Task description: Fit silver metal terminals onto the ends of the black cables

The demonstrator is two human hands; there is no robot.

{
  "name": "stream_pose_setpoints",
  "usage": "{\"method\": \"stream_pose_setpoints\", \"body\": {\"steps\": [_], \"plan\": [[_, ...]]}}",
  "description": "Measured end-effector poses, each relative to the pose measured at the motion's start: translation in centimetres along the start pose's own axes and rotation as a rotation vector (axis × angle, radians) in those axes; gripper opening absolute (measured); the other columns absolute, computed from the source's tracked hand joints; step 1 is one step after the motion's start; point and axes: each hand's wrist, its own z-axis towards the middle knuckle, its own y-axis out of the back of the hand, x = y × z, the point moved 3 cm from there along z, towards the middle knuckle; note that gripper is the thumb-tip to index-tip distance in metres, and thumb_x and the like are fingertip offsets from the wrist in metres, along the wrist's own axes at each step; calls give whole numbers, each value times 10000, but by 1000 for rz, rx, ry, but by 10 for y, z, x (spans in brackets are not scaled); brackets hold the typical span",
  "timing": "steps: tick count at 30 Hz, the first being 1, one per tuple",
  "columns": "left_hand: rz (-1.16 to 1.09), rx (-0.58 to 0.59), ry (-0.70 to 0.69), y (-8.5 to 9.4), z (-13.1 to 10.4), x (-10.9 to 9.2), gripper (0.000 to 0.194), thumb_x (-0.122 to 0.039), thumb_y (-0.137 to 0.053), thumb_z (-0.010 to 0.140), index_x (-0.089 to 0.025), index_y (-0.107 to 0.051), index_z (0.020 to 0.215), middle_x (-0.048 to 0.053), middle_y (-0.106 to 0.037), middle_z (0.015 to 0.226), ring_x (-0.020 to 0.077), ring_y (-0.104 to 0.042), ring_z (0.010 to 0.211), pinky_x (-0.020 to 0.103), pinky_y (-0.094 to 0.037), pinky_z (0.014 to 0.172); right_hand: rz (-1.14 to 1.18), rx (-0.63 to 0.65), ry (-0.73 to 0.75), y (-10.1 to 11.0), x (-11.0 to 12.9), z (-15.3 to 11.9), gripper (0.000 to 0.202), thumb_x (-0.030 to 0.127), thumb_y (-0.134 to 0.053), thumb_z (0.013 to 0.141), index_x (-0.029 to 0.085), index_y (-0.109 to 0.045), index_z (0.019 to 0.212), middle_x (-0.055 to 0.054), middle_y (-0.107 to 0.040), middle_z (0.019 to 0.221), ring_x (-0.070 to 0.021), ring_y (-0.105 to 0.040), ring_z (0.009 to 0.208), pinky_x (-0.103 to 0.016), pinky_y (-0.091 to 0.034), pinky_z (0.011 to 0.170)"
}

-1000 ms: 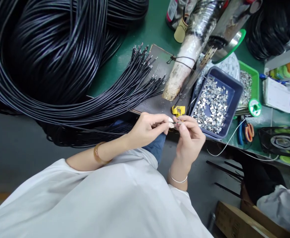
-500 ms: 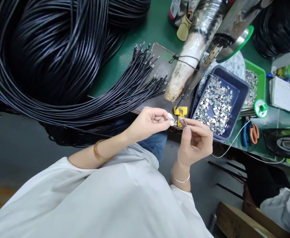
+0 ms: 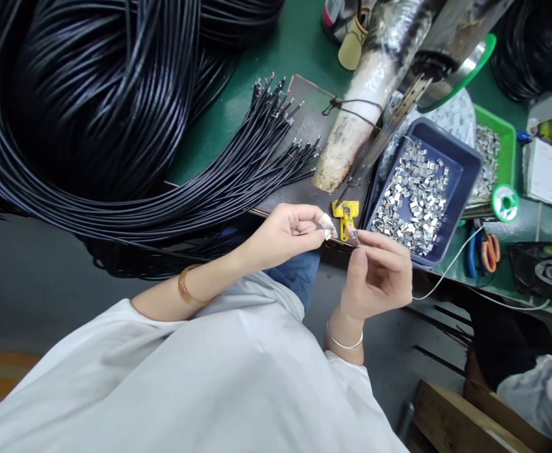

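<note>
My left hand (image 3: 297,231) is closed in a pinch, white wrapping around the tips of its thumb and finger. What it holds, if anything, is too small to make out. A short gap to the right, my right hand (image 3: 380,269) pinches a small shiny metal piece (image 3: 353,234) between thumb and fingers. Just behind both sets of fingertips is a yellow holder (image 3: 346,211) at the edge of the bench. Beside my right hand stands a dark blue tray (image 3: 459,160) with many small metal connector shells (image 3: 415,198) in it.
Black cables (image 3: 200,201) lie bundled at left, stripped ends on a dark board (image 3: 299,132). Above the yellow holder, a wrapped tube (image 3: 339,151) slants down. A green tray (image 3: 507,135), solder spool (image 3: 505,202) and orange-handled pliers (image 3: 490,251) sit at right. Cardboard boxes (image 3: 455,421) stand below.
My right hand has moved slightly right, so the gap between my fingertips is wider. My left hand stays nearly in place, still pinched. The view has shifted a little.
</note>
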Motion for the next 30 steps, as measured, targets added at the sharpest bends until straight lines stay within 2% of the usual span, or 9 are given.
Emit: {"method": "stream_pose_setpoints", "body": {"steps": [3,7,10,14,18,22,25,28,30], "plan": [[40,-7,-39,0,1,-4,104,-198,-663,768,-139,-589,725,-96,-323,502,27,-238,469,185,-169,448,-40,5,113,-4,2,-1,193,93,-668,831,245,-668,950,-10,-751,950,-166,-735,849,-336,-628,722],[58,-66,-72,4,3,-7,97,-204,-647,787,-140,-603,730,-91,-324,515,26,-232,461,194,-174,437,62,-21,-25,-6,-7,0,156,133,-581,906,237,-612,1019,-22,-746,960,-170,-747,863,-350,-643,724],[83,-115,-66,7,4,-6,112,-230,-667,789,-139,-639,730,-84,-356,504,27,-264,440,203,-196,426,32,53,-93,-7,-13,1,83,181,-592,914,235,-605,975,-27,-742,986,-175,-745,903,-366,-648,760],[64,-140,-71,7,6,-8,115,-211,-693,764,-139,-655,684,-72,-420,488,34,-347,439,201,-260,438,-76,137,20,-8,-13,2,101,162,-653,867,241,-644,930,-21,-753,1012,-181,-742,926,-377,-641,814],[4,-155,-95,6,9,-12,91,-142,-696,728,-127,-664,645,-58,-508,528,30,-414,472,179,-336,480,-116,113,129,-10,-14,3,174,104,-679,823,241,-644,923,-18,-763,1027,-168,-746,893,-338,-643,775],[-11,-205,-130,7,13,-11,56,-147,-691,703,-112,-697,659,-14,-646,634,58,-540,571,177,-441,568,-135,97,183,-13,-17,3,209,69,-682,796,234,-624,909,-20,-757,1049,-161,-741,910,-326,-649,781],[12,-236,-138,8,15,-8,65,-168,-688,704,-113,-710,678,0,-678,680,81,-591,637,191,-487,628,-115,86,125,-14,-19,2,180,92,-654,822,238,-604,914,-30,-730,1103,-174,-732,958,-336,-659,738],[50,-247,-152,9,16,-6,75,-178,-685,713,-116,-706,677,-4,-669,677,84,-590,650,189,-491,634,-92,123,23,-15,-20,3,134,123,-624,856,239,-597,917,-37,-709,1124,-177,-727,967,-302,-644,648],[57,-253,-162,9,17,-5,79,-177,-677,722,-115,-705,681,-7,-664,675,80,-584,648,185,-490,633,-86,140,2,-15,-20,4,127,127,-618,865,240,-600,919,-35,-708,1114,-172,-727,959,-291,-638,641]]}}
